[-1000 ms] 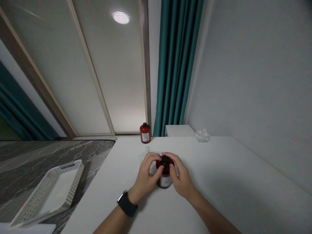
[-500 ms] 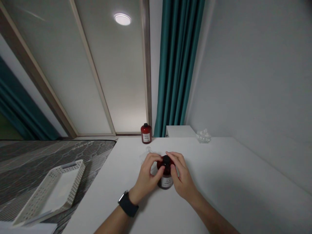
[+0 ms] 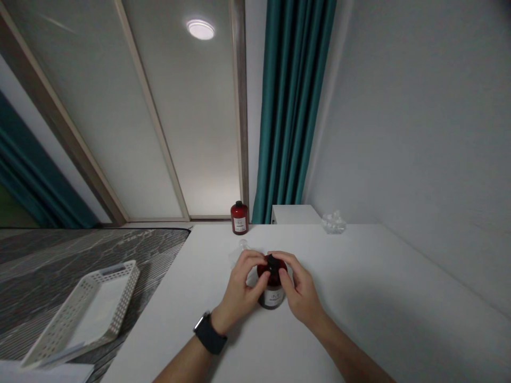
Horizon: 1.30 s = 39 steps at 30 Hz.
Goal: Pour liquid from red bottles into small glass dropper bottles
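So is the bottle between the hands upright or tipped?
Upright: the red bottle has its black cap on top, base on the white table.

The left hand (image 3: 241,283) curls round the left of the nearer red bottle (image 3: 273,285), the right hand (image 3: 300,295) round its right, fingers (image 3: 250,256) bent, forearms (image 3: 344,348) slanting toward it.

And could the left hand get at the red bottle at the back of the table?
Probably, with a stretch: the back bottle stands upright. The left hand, though, is on the nearer bottle, and a clear plastic item lies between, seemingly low enough to pass over.
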Each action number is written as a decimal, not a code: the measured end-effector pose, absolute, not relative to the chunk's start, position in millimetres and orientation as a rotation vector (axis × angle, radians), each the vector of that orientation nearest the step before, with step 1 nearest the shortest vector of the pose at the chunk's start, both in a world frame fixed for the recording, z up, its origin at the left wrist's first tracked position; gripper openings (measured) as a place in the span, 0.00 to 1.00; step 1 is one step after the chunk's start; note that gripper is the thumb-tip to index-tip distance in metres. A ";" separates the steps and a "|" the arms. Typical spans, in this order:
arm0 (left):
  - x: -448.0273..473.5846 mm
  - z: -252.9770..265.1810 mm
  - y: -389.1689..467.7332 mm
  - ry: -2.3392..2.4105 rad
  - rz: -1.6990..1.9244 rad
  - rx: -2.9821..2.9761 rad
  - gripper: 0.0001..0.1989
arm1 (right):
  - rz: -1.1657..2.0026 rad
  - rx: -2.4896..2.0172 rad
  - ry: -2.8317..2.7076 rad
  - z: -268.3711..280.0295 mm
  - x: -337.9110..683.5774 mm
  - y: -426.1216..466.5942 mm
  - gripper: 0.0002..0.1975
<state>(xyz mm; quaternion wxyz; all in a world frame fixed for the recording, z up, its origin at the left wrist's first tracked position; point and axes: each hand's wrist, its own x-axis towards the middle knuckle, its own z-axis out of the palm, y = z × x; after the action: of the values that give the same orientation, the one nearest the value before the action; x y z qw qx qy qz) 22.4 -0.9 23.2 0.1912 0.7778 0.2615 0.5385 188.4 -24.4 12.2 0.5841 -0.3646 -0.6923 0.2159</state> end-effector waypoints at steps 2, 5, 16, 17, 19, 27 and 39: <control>22.1 23.1 -1.2 0.730 1.517 2.190 0.10 | 0.529 -0.846 -1.610 12.6 187.9 -24.1 0.14; 21.8 23.1 -1.6 0.730 1.515 2.198 0.10 | 0.553 -0.843 -1.614 14.6 187.4 -23.8 0.15; 21.6 22.3 -0.9 0.729 1.526 2.216 0.09 | 0.481 -0.865 -1.574 12.1 182.2 -16.5 0.12; 21.6 22.4 -1.2 0.727 1.531 2.217 0.09 | 0.513 -0.869 -1.556 10.5 181.7 -15.9 0.12; 21.5 23.0 -2.1 0.731 1.531 2.215 0.09 | 0.584 -0.879 -1.504 8.0 180.9 -15.7 0.12; 21.6 22.5 -1.4 0.732 1.513 2.222 0.10 | 0.691 -0.785 -1.303 11.9 179.8 -18.6 0.11; 20.0 21.6 -1.3 0.743 1.479 2.216 0.10 | 0.627 -0.786 -1.226 8.8 186.0 -15.0 0.07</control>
<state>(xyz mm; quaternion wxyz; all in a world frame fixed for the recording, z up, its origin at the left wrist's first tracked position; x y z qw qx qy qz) 20.0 -1.3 21.6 0.1868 0.7871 0.2639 0.5254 186.0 -15.0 8.8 0.7021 -0.3529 -0.5506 0.2818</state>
